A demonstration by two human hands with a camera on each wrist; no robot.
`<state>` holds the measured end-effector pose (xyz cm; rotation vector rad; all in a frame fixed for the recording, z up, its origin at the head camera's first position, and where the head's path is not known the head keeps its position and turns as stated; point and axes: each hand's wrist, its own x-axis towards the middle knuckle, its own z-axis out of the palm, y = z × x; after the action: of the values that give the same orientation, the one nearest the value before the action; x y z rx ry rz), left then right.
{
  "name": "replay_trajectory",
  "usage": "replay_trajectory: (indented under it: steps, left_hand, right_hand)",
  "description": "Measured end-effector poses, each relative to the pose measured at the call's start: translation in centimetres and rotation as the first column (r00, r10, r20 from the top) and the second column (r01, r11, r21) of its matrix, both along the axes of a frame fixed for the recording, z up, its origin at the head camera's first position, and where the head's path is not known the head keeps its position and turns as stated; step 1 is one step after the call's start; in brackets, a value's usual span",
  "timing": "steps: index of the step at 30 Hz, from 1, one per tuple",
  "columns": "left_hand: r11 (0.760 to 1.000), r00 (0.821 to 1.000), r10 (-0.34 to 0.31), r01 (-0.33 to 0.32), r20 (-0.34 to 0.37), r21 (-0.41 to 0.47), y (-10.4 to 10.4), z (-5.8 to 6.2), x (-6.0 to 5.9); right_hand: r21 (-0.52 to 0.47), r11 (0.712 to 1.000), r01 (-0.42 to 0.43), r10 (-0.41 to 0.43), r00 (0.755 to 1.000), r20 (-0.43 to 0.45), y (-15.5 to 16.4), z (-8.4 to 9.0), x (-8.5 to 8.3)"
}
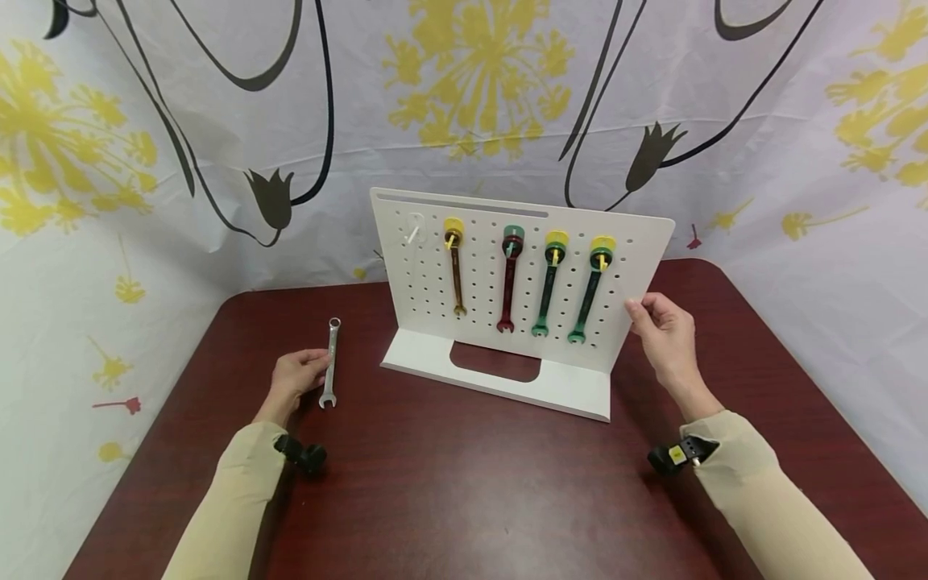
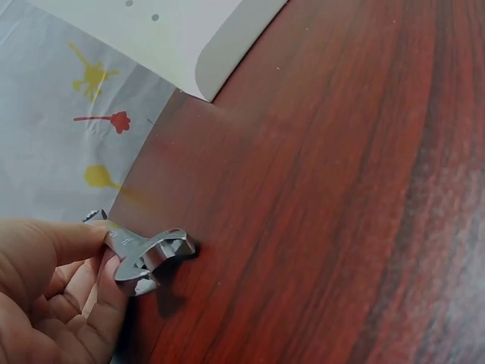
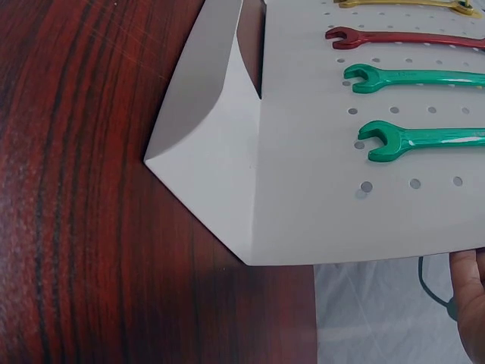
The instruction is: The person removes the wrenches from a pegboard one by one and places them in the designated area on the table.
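Left hand (image 1: 296,375) low on table (image 1: 449,483), left of centre; thumb and fingers pinching silver wrench (image 1: 330,364) at mid-shaft. Wrench flat on wood, ring end away from wearer, open end near. In left wrist view, open end (image 2: 155,254) jutting past fingertips (image 2: 72,239), resting on table surface; grip closed round shaft.

Centre: white pegboard (image 1: 428,266) upright on angled foot, slot cut in base. Empty white hook (image 1: 413,234) at upper left of board. Next along, four wrenches hanging from pegs, open ends down: yellow wrench (image 1: 457,278), red wrench (image 1: 508,282), green wrench (image 1: 547,290), second green wrench (image 1: 589,294). Coloured caps on pegs above each.

Right hand (image 1: 665,334) at right edge of board, fingers curled over edge, thumb apparently behind; holding board. Right wrist view shows only a sliver of hand (image 3: 470,292) at frame corner, so exact contact unclear there. Board corner (image 3: 250,250) and foot on table in same view.

Backdrop: white sheet (image 1: 145,121) with yellow and black flower print, behind and to both sides.
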<state>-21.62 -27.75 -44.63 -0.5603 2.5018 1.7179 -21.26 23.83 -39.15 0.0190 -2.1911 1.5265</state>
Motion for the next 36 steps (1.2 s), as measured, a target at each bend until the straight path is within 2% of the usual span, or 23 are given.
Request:
replay_trajectory:
  steps: [8,16,24,36]
  left_hand:
    - [0.994,1.0,0.014,-0.015,-0.006,-0.105,-0.1,-0.1,0.0]
    - [0.975,1.0,0.005,-0.011,-0.029,-0.223,0.2,-0.1,0.2]
    - [0.957,1.0,0.005,-0.012,-0.026,-0.289,0.4,0.4,0.4]
    - [0.925,0.998,0.048,-0.035,0.027,-0.378,0.7,0.7,0.4]
  right_hand:
    - [-0.013,0.999,-0.033,0.033,0.999,-0.017,-1.2,2.0,1.4]
    - [0.0,1.0,-0.016,0.016,1.0,-0.003,-0.2,0.1,0.0]
    - [0.011,1.0,0.001,-0.001,1.0,-0.006,-0.1,0.0,0.1]
    - [0.008,1.0,0.009,-0.008,1.0,-0.022,0.0,0.0,0.0]
